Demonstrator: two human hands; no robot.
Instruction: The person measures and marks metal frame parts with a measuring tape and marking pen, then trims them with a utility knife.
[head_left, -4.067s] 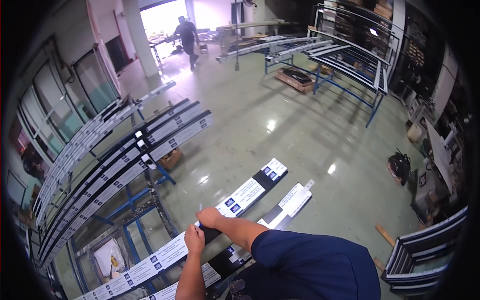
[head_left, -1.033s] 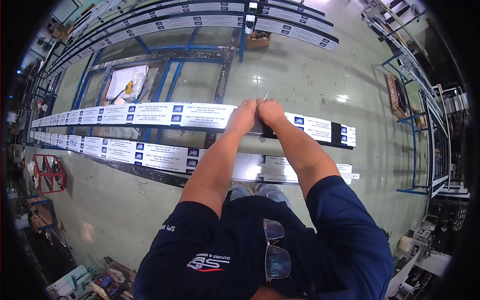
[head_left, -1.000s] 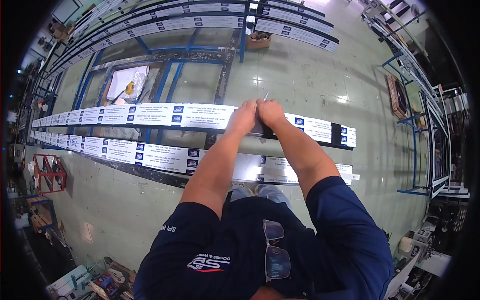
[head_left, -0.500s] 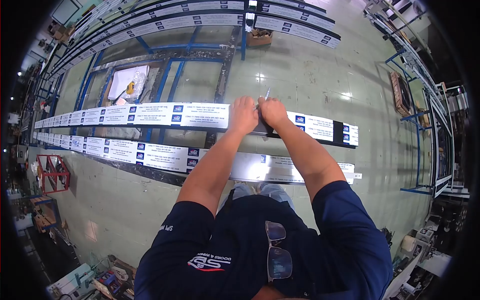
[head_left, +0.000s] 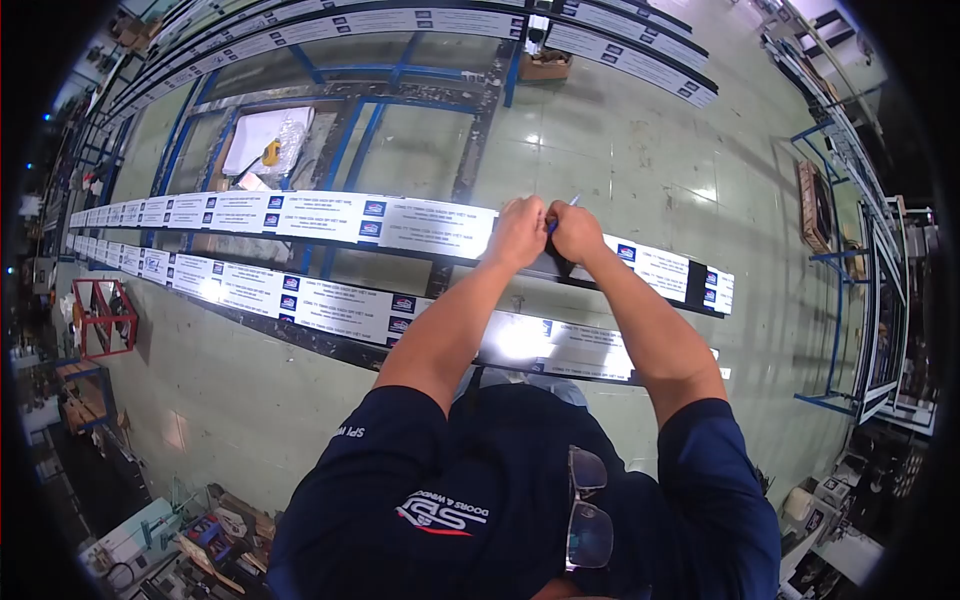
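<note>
Both hands meet over the farther of two long profiles covered in white printed film. My left hand (head_left: 520,232) has its fingers curled at a dark gap in the film on the far profile (head_left: 430,228). Close against it, my right hand (head_left: 575,232) is closed round a slim pen-like tool (head_left: 574,200), whose pale end sticks out beyond the fingers. Something blue and dark shows between the hands, too small to name. A black band (head_left: 694,285) crosses the profile to the right. The nearer profile (head_left: 350,308) lies under my forearms.
A blue metal frame (head_left: 365,150) supports the profiles. On it, a yellow tape measure (head_left: 271,152) rests on clear plastic and white sheets. More wrapped profiles (head_left: 640,60) lie at the far side. A red metal stand (head_left: 105,318) is on the floor at left.
The view has shifted, so most things appear a little further right. My hands have drawn closer together, and a blue piece now shows between them.
</note>
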